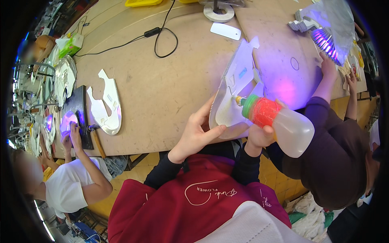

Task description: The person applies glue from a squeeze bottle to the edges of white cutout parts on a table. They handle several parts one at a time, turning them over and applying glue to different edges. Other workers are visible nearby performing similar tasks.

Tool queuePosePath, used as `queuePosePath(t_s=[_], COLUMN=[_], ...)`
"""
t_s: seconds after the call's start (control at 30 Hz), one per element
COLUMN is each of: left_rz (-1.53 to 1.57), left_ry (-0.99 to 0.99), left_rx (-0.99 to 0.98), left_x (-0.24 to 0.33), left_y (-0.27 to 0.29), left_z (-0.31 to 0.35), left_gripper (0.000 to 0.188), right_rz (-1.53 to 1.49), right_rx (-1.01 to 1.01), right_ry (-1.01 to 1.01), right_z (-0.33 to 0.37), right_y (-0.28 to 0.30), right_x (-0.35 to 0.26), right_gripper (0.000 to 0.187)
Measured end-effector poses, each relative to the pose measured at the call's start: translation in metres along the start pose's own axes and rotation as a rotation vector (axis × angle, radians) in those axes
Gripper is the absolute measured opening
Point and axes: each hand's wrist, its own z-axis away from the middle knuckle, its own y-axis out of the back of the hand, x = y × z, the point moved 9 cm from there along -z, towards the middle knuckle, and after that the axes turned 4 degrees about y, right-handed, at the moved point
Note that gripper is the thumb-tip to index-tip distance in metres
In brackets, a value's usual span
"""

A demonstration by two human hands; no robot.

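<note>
My left hand (197, 131) grips the near edge of a white shoe upper (224, 111), its thumb in front and its fingers partly hidden behind. The upper stands tilted up from the table, its light inner side with a small blue label turned toward me. Wrapped round a translucent squeeze bottle (295, 131) is my right hand (260, 137), partly covered by it. The bottle lies nearly sideways, with red tape and a green band round its neck. Its narrow yellowish nozzle points left at the upper's inner surface; whether it touches cannot be told.
Another white upper (112, 103) lies flat at left, beside a black board (80, 99) and a wooden handle (98, 144). A black cable (164, 32), white tape roll (219, 14) and white card (225, 30) lie farther back. Co-workers sit both sides; a purple-lit lamp (325, 43) hangs at right.
</note>
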Motion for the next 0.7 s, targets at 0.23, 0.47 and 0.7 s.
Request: queuePosePath(t_s=[0.23,0.47,0.7], left_rz=[0.057,0.083,0.338], left_ry=[0.049,0.100,0.232], left_rx=[0.013,0.009,0.142], left_x=[-0.005,-0.019,-0.054], left_y=[-0.004,-0.002,0.013], left_z=[0.002,0.003,0.010], left_gripper=[0.070,0.071,0.060], right_rz=[0.004,-0.033,-0.214], right_rx=[0.008,-0.004,0.202], right_ry=[-0.034,-0.073,-0.087], right_z=[-0.004,-0.010,-0.016], right_y=[0.003,0.001,0.042], right_x=[0.005,0.005,0.012], right_gripper=[0.077,0.072,0.074])
